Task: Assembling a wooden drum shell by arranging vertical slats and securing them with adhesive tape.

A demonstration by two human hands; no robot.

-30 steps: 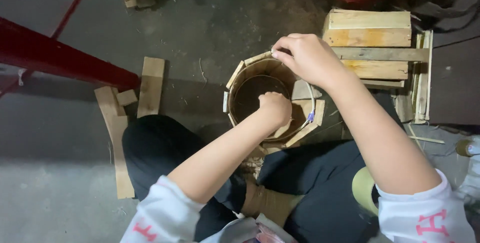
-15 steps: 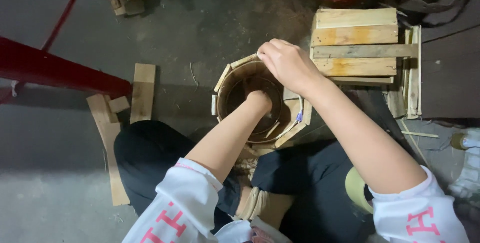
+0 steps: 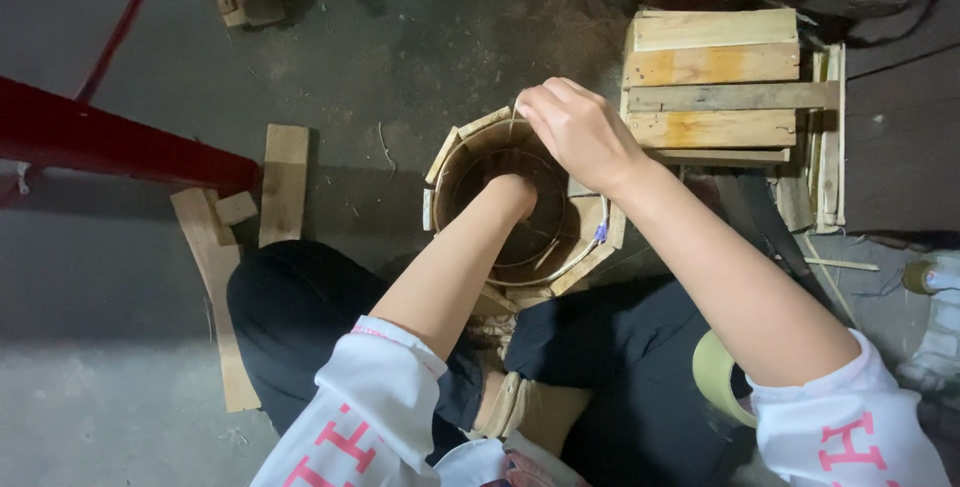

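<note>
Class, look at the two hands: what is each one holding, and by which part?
The right hand grips the top rim of the wooden stave bucket at its far side. The left hand reaches down inside it; whether it holds anything cannot be told.

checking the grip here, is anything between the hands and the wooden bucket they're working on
Nothing visible is. The right hand rests directly on the far rim of the wooden bucket, and the left hand reaches down inside it, its fingers hidden in the dark interior.

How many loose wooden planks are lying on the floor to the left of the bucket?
3: an upright short plank, a long curved plank left of it, and a small block between them. The leg may hide others.
</note>
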